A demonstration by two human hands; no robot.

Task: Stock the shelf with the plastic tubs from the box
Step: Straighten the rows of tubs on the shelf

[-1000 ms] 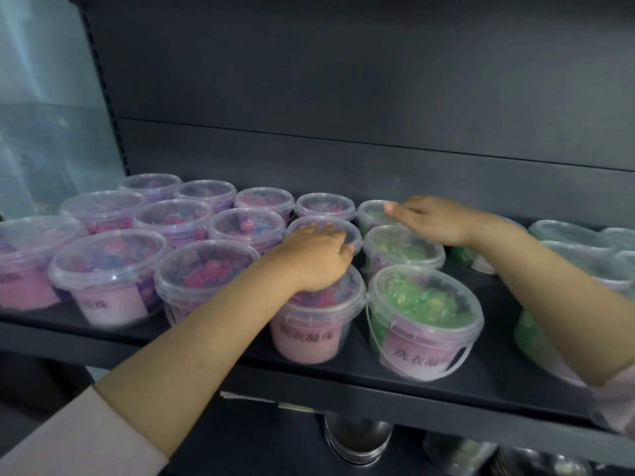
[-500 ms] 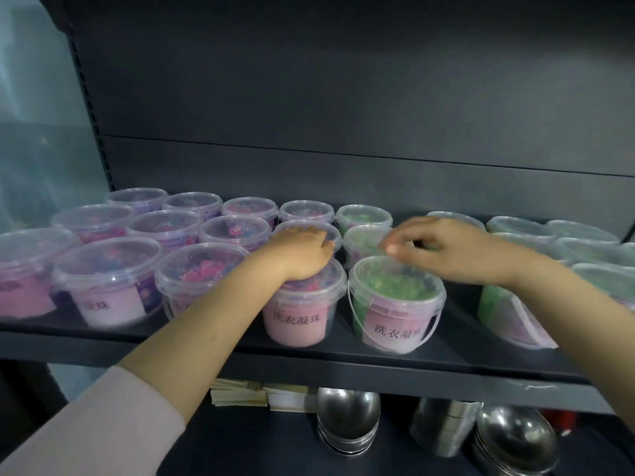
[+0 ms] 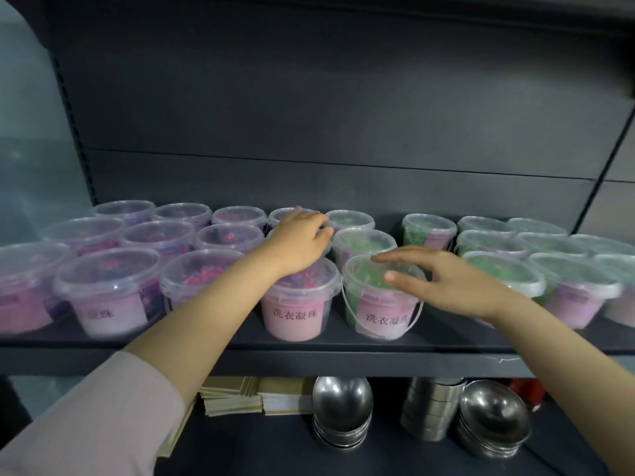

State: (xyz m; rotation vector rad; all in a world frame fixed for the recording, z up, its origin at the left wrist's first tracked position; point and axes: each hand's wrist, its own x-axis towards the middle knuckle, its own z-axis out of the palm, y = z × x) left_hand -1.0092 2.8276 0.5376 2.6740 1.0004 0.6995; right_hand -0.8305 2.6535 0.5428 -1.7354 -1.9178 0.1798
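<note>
Clear lidded plastic tubs stand in rows on the dark grey shelf (image 3: 309, 353): pink and purple fillings on the left, green ones on the right. My left hand (image 3: 302, 243) lies with relaxed fingers on the lid of a second-row tub, just behind the front pink tub (image 3: 295, 312). Over the front green tub (image 3: 374, 304), my right hand (image 3: 446, 281) is spread flat, fingers pointing left above its lid and thumb at its rim. Neither hand grips anything. The box is out of view.
A gap shows in the green rows, behind my right hand beside one back tub (image 3: 429, 231). On the shelf below are steel bowls (image 3: 342, 407), stacked metal tins (image 3: 429, 410) and piles of paper (image 3: 240, 395). A dark back panel closes the shelf.
My right hand drew back from the rear tubs to the front green tub. My left hand slid from the front pink tub's lid toward the tub behind. The view pulled back.
</note>
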